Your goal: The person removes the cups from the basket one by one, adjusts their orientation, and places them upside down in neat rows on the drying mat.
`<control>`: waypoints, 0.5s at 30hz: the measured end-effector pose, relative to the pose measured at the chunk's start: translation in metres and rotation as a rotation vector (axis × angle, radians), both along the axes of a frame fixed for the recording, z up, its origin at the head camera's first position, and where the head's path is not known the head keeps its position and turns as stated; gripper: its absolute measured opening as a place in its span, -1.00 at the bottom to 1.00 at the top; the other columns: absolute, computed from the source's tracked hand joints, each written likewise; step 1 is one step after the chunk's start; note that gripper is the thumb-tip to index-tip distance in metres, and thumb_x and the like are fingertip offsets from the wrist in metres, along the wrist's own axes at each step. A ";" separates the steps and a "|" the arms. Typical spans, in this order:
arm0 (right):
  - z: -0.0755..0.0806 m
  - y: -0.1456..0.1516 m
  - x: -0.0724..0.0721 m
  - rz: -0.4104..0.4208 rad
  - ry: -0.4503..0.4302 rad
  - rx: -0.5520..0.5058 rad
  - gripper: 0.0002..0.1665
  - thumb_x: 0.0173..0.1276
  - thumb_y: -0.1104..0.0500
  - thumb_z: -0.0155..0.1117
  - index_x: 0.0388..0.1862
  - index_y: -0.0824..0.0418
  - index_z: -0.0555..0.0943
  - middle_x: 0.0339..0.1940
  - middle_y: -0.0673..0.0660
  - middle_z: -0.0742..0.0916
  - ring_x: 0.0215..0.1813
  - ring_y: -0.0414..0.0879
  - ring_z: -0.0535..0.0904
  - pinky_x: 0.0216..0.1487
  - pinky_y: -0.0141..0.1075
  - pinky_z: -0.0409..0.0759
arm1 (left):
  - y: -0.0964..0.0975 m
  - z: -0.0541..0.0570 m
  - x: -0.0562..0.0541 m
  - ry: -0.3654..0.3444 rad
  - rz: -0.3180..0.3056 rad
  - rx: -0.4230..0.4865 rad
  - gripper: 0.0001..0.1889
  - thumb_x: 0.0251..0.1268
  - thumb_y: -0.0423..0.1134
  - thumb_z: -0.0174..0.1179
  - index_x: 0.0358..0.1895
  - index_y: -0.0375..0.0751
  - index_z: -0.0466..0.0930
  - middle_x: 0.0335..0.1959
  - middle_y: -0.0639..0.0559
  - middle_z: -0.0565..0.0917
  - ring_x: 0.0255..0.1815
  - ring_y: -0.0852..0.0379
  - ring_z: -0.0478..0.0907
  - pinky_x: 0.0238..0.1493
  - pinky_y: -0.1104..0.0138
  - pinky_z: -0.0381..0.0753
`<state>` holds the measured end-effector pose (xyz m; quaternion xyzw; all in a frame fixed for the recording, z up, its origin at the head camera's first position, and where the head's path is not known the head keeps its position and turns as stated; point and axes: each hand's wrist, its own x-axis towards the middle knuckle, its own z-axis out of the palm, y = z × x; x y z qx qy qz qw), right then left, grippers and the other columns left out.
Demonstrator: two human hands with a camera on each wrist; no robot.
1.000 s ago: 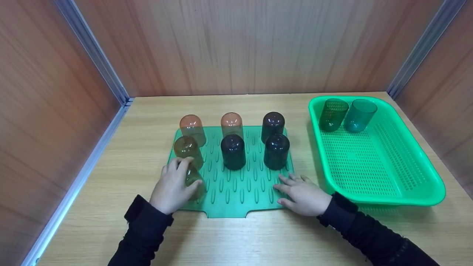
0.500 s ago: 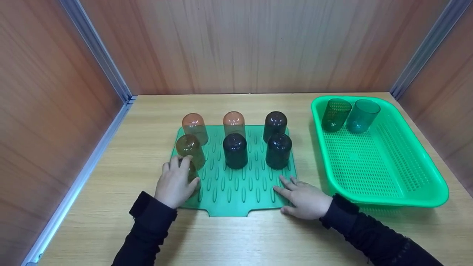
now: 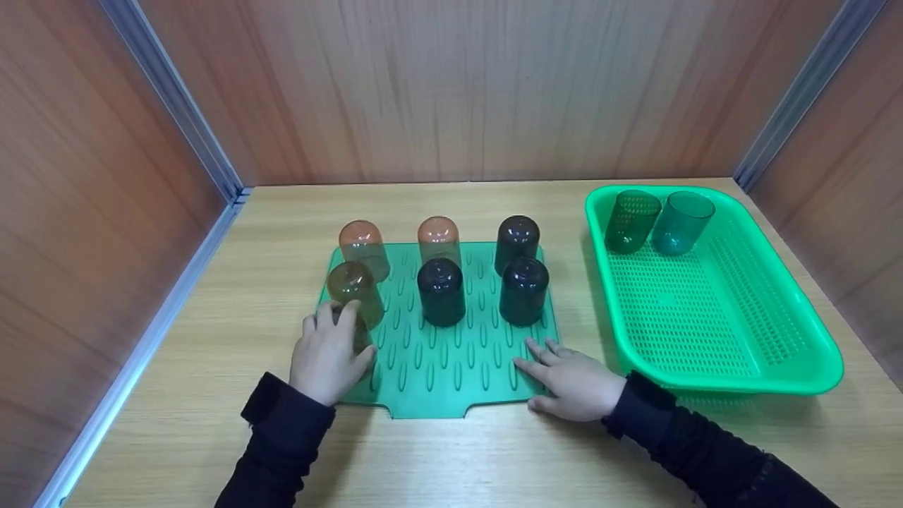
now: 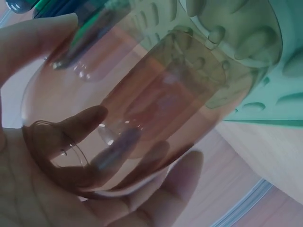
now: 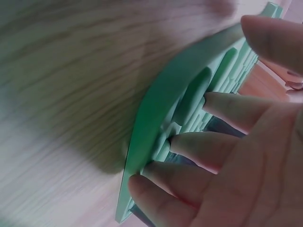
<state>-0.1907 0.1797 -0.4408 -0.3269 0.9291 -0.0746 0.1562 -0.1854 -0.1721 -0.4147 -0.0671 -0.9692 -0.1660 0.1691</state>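
Note:
In the left wrist view, my left hand (image 3: 328,356) curls its fingers and thumb round a see-through amber cup (image 4: 161,109), standing upside down at the near left of a green ribbed mat (image 3: 432,388). In the head view the hand hides most of that cup. Just behind it stands another amber cup (image 3: 356,293), with an orange-tinted cup (image 3: 364,248) farther back. My right hand (image 3: 575,381) rests with spread, straight fingers on the mat's near right edge; fingertips (image 5: 182,142) touch the mat's ribs.
Another orange-tinted cup (image 3: 439,238) and dark cups (image 3: 441,293), (image 3: 524,291), (image 3: 517,243) stand inverted on the mat. To the right, a green basket (image 3: 797,310) holds a green cup (image 3: 633,221) and a teal cup (image 3: 683,223). Wooden walls (image 3: 451,92) enclose the table.
My left hand has shifted the amber cup slightly left, towards the mat's left edge. The right hand stays at the mat's edge, its fingers only slightly adjusted.

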 end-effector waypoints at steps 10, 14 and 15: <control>0.003 -0.005 0.000 -0.042 0.065 0.008 -0.31 0.34 -0.19 0.12 0.38 0.05 0.36 0.45 0.28 0.26 0.45 0.30 0.05 0.35 0.13 0.14 | 0.018 0.005 0.001 0.119 0.120 0.040 -0.25 0.00 0.00 0.38 0.28 -0.25 0.39 0.21 -0.43 0.32 0.19 -0.44 0.26 0.13 -0.33 0.13; 0.008 -0.004 0.003 -0.048 0.155 -0.054 -0.35 0.34 -0.17 0.15 0.33 0.07 0.42 0.43 0.30 0.29 0.46 0.30 0.02 0.31 0.18 0.18 | 0.038 0.009 0.002 0.210 0.088 0.079 -0.21 0.08 0.05 0.32 0.35 -0.24 0.29 0.34 -0.39 0.20 0.34 -0.48 0.07 0.19 -0.39 -0.01; 0.011 -0.004 0.003 -0.046 0.175 -0.083 -0.35 0.33 -0.16 0.16 0.33 0.08 0.42 0.43 0.31 0.29 0.46 0.31 0.02 0.29 0.19 0.20 | 0.043 0.010 0.003 0.222 0.067 0.090 -0.19 0.10 0.07 0.29 0.37 -0.24 0.25 0.37 -0.38 0.16 0.37 -0.47 0.02 0.20 -0.38 -0.02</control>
